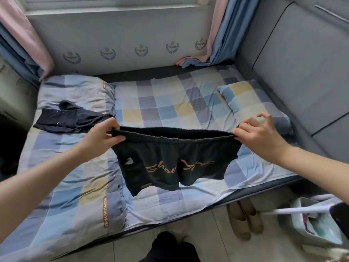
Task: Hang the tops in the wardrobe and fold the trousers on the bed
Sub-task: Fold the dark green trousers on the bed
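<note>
Head view: black shorts [170, 159] above bed edge [264, 191]

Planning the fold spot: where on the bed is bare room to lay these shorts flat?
Bare sheet lies mid-bed, between the left pillow and the right pillow, and under the black shorts held by the left hand and right hand. Crowded at left: a dark garment overlaps that pillow.

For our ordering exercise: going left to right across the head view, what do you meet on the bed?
Dark navy crumpled garment → left hand → black elastic-waist shorts with orange lettering → right hand → small checked pillow.
</note>
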Demonstrator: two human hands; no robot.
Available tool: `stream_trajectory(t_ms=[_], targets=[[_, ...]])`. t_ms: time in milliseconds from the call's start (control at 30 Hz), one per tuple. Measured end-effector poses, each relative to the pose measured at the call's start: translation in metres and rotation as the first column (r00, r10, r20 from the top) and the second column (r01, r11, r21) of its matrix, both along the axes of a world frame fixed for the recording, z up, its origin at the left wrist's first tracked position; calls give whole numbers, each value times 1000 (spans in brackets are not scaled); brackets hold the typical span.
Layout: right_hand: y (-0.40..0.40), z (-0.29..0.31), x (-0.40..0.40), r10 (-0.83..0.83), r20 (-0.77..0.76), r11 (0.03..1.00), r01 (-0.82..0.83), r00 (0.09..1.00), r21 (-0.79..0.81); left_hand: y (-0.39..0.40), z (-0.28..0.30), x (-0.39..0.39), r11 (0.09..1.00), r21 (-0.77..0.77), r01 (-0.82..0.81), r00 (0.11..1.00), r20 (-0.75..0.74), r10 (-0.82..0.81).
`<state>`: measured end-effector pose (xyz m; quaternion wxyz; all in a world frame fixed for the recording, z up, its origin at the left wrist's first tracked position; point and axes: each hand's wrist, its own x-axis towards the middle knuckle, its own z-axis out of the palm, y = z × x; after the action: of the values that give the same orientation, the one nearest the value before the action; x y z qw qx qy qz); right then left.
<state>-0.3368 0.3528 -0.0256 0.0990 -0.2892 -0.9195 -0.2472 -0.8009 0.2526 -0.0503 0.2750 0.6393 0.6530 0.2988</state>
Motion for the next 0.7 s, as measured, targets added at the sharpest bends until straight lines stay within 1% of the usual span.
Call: stream_trajectory(t_ms=[67, 100, 133, 167, 200, 233, 267, 300, 333, 400, 467, 500, 533, 567, 633, 700], targets=[[-5, -15, -3, -7, 13, 999, 8, 1000, -52, -1, -19, -1, 995, -88, 37, 999, 4, -37], [-7, -22, -4, -23, 29, 994, 26, 999, -102, -4, -30, -1, 986, -160, 50, 998, 31, -46], [-8, -29, -4, -50, 50, 982, 58, 998, -180, -8, -41, -2, 964, -254, 72, 995, 87, -51], [-9, -36, -5, -94, 81, 945, 114, 992, -306, -13, -52, -2, 925, -365, 101, 986, 159, -45], [-9, -42, -4, -139, 101, 865, 170, 985, -472, -18, -63, -2, 871, -471, 136, 974, 223, -32], [-8, -46, -2, -189, 113, 704, 214, 976, -677, -22, -74, -2, 816, -555, 160, 966, 259, -13], [-7, -50, 3, -246, 100, 490, 212, 964, -846, -25, -83, -3, 765, -620, 174, 957, 289, 16], [-9, -52, 8, -320, 71, 283, 166, 945, -945, -30, -85, -4, 721, -668, 183, 946, 319, 55], [-2, -58, 15, -418, 47, 98, 97, 907, -990, -28, -92, -4, 678, -708, 198, 926, 362, 108], [12, -66, 28, -563, 38, -98, -21, 825, -995, -24, -98, -4, 627, -744, 232, 890, 422, 171], [25, -74, 35, -630, 72, -224, -92, 774, -970, -18, -98, -1, 601, -756, 258, 848, 476, 235], [37, -79, 38, -638, 93, -265, -104, 765, -959, -12, -99, 4, 586, -768, 256, 826, 489, 280], [48, -81, 38, -646, 110, -282, -103, 756, -954, -6, -98, 9, 570, -784, 248, 817, 485, 311], [61, -83, 37, -648, 121, -278, -86, 752, -957, -1, -98, 15, 552, -800, 235, 818, 469, 332], [100, -89, 32, -618, 119, -219, -24, 777, -975, 21, -101, 27, 525, -837, 158, 846, 389, 366], [137, -97, 22, -585, 120, -152, 37, 802, -988, 50, -110, 30, 514, -855, 62, 889, 282, 362]])
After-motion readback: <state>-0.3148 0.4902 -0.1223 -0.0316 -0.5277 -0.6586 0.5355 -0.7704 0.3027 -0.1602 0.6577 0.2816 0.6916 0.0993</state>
